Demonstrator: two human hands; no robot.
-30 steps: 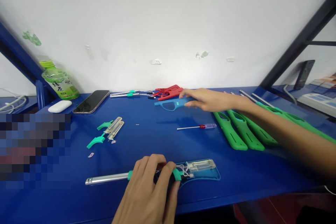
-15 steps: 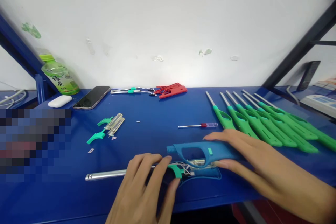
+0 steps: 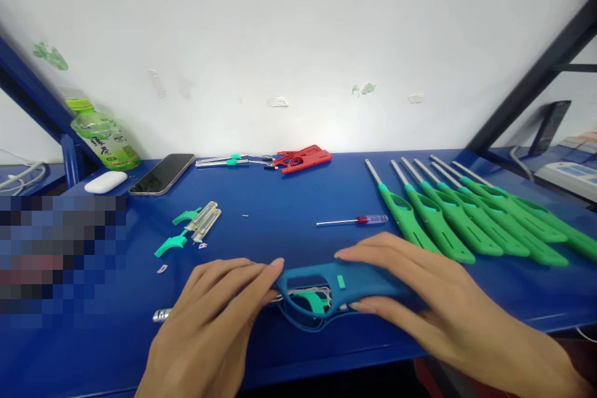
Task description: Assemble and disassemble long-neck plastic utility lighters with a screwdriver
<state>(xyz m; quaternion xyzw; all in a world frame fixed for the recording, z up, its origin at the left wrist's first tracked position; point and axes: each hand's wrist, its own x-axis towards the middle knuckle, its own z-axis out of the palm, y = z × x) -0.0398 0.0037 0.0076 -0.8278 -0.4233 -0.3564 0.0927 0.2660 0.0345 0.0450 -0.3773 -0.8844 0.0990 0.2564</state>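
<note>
Cover (image 3: 373,280) in blue plastic lies between our two hands, over a matching blue base (image 3: 305,326) whose rim shows just below it. Our left hand (image 3: 209,323) has its fingers bent close together around the cover's narrow end, thumb beneath; we cannot tell how much else it grips. The tip of a metal tube (image 3: 161,315) pokes out beyond its knuckles. Our right hand (image 3: 433,298) is part open, fingers and thumb spread to the cover's width, gripping its broad end.

Between the fingertips of both hands, a green trigger (image 3: 316,302) and white wires (image 3: 324,291) show through the loop. Wires could get pinched between the rims if we pressed down with a strand outside, leaving a gap or a nicked wire. Uneven pressure from our right fingers could tip the cover and knock the trigger from its seat. The tube could twist or slide if our left fingers slackened.

Beyond our right fingertips lies a screwdriver (image 3: 370,219), with green lighters (image 3: 415,233) fanned to its right. Past our left fingers sit clear tanks (image 3: 205,224) and loose triggers (image 3: 172,242); farther off is a small pin (image 3: 245,216), which a sleeve or knuckle could sweep away. Red covers (image 3: 308,160) lie farthest out, by the wall.
</note>
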